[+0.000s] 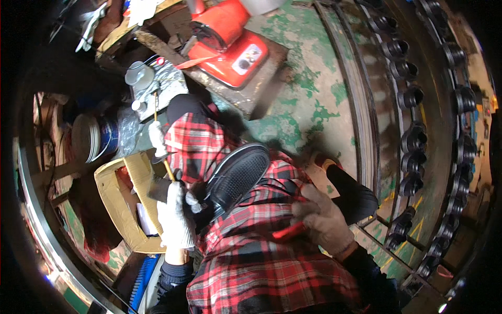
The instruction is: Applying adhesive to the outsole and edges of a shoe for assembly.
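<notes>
My left hand (177, 220), in a white knit glove, is closed at the lower left end of a black shoe (241, 175). The shoe lies over my lap, its dotted, textured face showing. Close to the left fingers is the lower end of a thin wooden stick (169, 170) with white wrapping; whether the hand also grips it, I cannot tell. My right hand (328, 222), gloved and slightly blurred, is closed around a slim red tool (288, 231) that points left over the plaid apron (251, 256). The tool's exact kind is unclear.
An open cardboard box (117, 209) stands left of my lap. Beyond are a foil-covered surface (170, 78) with a clear jar (139, 76), a bucket (93, 137), and a red machine (230, 55) on a stand. Racks of black shoes (411, 97) line the right.
</notes>
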Demonstrator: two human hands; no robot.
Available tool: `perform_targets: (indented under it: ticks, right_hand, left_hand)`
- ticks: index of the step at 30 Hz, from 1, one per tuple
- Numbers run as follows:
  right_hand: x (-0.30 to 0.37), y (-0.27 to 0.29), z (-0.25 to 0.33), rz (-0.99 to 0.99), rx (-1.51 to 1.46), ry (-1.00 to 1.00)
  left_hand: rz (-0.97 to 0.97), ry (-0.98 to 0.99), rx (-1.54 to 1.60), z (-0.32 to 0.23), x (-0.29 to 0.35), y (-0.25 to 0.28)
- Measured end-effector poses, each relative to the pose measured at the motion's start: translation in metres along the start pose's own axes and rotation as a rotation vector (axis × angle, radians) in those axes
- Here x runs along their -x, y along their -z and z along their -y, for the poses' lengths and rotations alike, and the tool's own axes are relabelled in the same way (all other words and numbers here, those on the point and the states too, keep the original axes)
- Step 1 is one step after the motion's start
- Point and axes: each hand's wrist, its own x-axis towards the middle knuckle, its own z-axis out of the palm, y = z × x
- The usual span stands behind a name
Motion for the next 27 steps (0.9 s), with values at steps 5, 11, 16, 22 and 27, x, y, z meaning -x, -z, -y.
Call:
perform_targets:
  ticks: [5, 11, 16, 22, 27]
  right_hand:
    - [-0.045, -0.029, 0.008, 0.02, 0.339, 0.306]
    - [-0.061, -0.08, 0.012, 0.233, 0.603, 0.478]
    - [-0.066, -0.106, 0.005, 0.244, 0.409, 0.494]
    - [-0.073, -0.11, -0.013, 0.149, 0.371, 0.23]
    - [-0.076, -0.103, -0.009, 0.204, 0.03, 0.104]
  left_hand:
    - [0.073, -0.206, -0.392, -0.014, 0.023, -0.016]
    - [0.098, -0.417, -0.569, -0.013, 0.027, -0.036]
    - [0.289, -0.516, -0.522, -0.005, 0.03, -0.045]
    - [0.2, -0.431, -0.491, -0.002, 0.035, -0.051]
    - [-0.05, -0.461, -0.461, -0.009, 0.022, -0.048]
